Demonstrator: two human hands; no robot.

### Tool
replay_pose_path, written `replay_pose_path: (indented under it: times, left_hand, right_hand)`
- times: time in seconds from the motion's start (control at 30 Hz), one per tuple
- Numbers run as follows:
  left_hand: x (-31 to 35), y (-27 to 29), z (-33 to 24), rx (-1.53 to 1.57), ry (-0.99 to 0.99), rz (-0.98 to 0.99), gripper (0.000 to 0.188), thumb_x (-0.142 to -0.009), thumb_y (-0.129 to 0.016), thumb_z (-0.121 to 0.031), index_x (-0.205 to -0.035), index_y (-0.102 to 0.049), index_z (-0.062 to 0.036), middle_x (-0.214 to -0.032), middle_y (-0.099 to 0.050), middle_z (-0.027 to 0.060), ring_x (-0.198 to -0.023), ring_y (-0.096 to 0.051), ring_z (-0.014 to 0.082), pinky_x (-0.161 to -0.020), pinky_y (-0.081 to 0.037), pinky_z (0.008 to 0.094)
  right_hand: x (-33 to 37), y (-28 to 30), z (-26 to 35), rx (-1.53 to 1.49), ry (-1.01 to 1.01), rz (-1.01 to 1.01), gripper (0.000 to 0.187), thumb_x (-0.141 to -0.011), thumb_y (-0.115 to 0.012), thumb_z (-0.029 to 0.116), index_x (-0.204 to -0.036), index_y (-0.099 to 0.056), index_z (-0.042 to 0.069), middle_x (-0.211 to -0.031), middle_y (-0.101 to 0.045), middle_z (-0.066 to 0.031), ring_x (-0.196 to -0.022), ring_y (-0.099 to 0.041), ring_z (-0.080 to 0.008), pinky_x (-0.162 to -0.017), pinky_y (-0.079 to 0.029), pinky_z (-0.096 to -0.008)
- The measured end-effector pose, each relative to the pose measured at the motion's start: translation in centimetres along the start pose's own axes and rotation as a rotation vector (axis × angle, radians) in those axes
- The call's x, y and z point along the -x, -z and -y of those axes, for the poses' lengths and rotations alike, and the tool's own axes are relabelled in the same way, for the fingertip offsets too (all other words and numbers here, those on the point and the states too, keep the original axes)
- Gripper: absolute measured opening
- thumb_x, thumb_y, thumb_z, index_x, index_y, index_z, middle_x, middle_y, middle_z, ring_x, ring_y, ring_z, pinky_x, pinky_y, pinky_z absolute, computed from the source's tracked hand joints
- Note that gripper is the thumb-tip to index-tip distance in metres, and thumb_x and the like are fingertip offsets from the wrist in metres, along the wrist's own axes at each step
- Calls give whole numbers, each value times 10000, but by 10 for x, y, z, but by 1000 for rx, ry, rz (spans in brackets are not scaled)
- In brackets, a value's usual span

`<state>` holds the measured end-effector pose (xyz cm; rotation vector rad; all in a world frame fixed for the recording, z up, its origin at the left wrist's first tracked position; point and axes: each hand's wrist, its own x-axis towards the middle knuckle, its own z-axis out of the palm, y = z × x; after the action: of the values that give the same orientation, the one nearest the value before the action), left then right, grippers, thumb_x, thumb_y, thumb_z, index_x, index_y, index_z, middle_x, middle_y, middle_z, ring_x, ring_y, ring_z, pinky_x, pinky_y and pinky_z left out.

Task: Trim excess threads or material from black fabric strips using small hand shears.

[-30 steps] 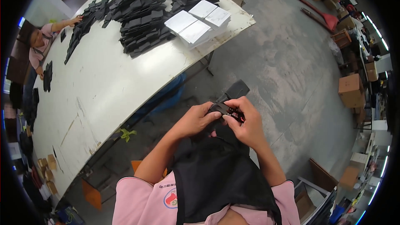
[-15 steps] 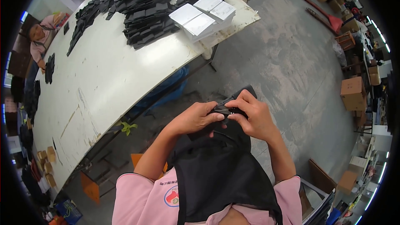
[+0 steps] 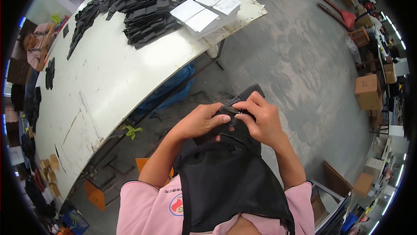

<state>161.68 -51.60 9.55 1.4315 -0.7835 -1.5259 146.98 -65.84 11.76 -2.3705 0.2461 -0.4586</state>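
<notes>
Rough grey concrete floor (image 3: 299, 61) spreads beyond and to the right of both hands, stained and scuffed. Long white desk (image 3: 100, 83) lies ahead-left of the left hand, top curved by the lens, surface scratched, edge chipped. Black fabric piece (image 3: 230, 178) hangs from the hands down toward the person's chest, matte woven cloth, soft folds, a seam band across it, wide at the bottom, narrowing up to a small flap that pokes out just past the fingers. Heap of flat black cut pieces (image 3: 143, 9) far ahead of the left hand on the desk, stacked loosely, angular outlines. Stack of white rectangular sheets or boxes (image 3: 204, 11) beside that heap, near the desk's far end, smooth, squared corners. Brown cardboard boxes (image 3: 368, 91) well off to the right of the right hand on the floor. Left hand (image 3: 202, 122) closed on the fabric's top edge, thumb over the cloth. Right hand (image 3: 263, 122) touching the left, fingers curled and pinching the same upper edge, clamped on the fabric
</notes>
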Motion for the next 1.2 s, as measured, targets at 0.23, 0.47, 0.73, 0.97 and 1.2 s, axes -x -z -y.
replay_pose_path:
  times: [0.23, 0.47, 0.73, 0.97, 1.2]
  left_hand:
    - [-2, -3, 17, 457, -77, -168, 331, -960, -498, -290, -1174, -491, -38, -988, -645, 95, -680, -624, 126, -599, -533, 251]
    - [-2, -8, 23, 760, -91, -246, 333, -944, -532, -290, -1182, -498, -61, -996, -632, 95, -755, -654, 175, -649, -551, 299]
    - [-5, -10, 29, 794, -147, -314, 312, -943, -532, -237, -1174, -497, -30, -1012, -631, 98, -801, -648, 171, -728, -539, 293]
    - [-4, -3, 29, 700, -224, -230, 311, -959, -497, -204, -1212, -443, -31, -1096, -615, 180, -795, -643, 172, -718, -539, 279]
    - [-8, -4, 19, 684, -218, -198, 324, -960, -495, -225, -1224, -428, -50, -1086, -617, 176, -774, -644, 163, -687, -547, 277]
  right_hand:
    - [24, -10, 8, -71, -113, -178, 241, -716, -718, 44, -944, -650, 84, -779, -515, -58, -584, -543, -187, -505, -424, -300]
    - [19, -19, 20, 59, -93, -214, 267, -714, -721, 78, -966, -633, 98, -786, -519, -46, -580, -559, -215, -500, -432, -316]
    - [4, -22, 22, 253, -12, -94, 244, -714, -710, 93, -943, -625, 99, -791, -519, -49, -581, -569, -225, -508, -439, -327]
    - [2, -3, 11, -7, -176, -294, 229, -736, -702, 66, -951, -625, 67, -818, -511, -53, -586, -569, -192, -519, -440, -297]
    - [-21, -6, 1, 202, -128, -283, 258, -718, -703, 73, -961, -615, 86, -835, -503, -48, -599, -557, -222, -508, -425, -314]
